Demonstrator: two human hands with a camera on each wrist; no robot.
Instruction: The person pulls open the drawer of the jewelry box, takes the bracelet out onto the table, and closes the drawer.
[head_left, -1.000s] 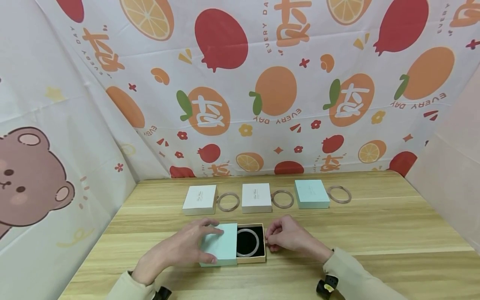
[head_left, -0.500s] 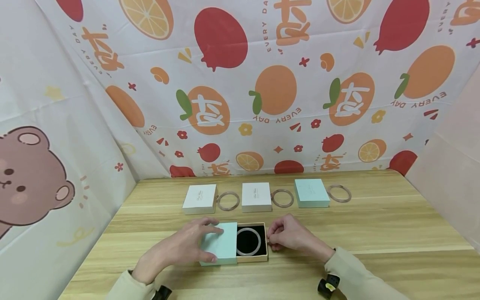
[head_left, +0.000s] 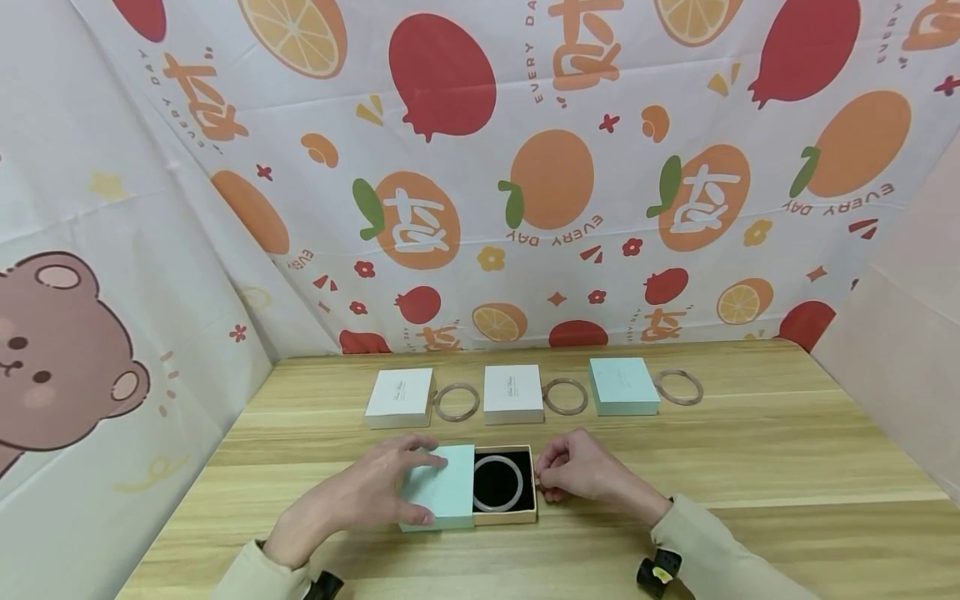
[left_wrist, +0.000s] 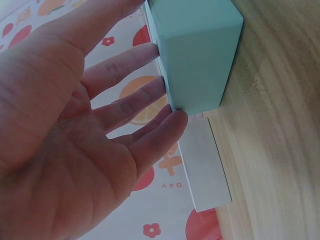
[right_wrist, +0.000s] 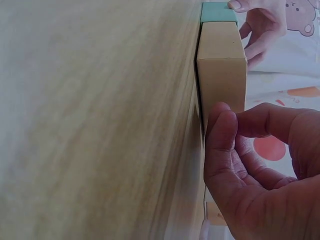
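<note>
A bangle (head_left: 498, 483) lies on the black lining of a tan drawer (head_left: 506, 518), partly slid out from a mint-green box sleeve (head_left: 450, 483); the bangle's left edge is under the sleeve. My left hand (head_left: 375, 492) holds the sleeve, its thumb at the front edge and its fingers reaching over the top. In the left wrist view, those fingers (left_wrist: 132, 102) are spread and fairly straight against the sleeve. At the drawer's right end my right hand (head_left: 577, 468) pinches a small pull tab between thumb and index finger; fingertips mostly hide the tab in the right wrist view.
Along the back stand two white boxes (head_left: 401, 398) and a mint-green box (head_left: 624, 386), each with a bangle (head_left: 455, 402) to its right. The wooden table (head_left: 750, 467) meets a fruit-print curtain (head_left: 555, 275) behind, and a bear-print cloth (head_left: 67, 350) hangs at the left.
The drawer has slid slightly to the right out of the sleeve, showing more of the bangle, and my right hand has moved with it. The left hand and sleeve stay put.
</note>
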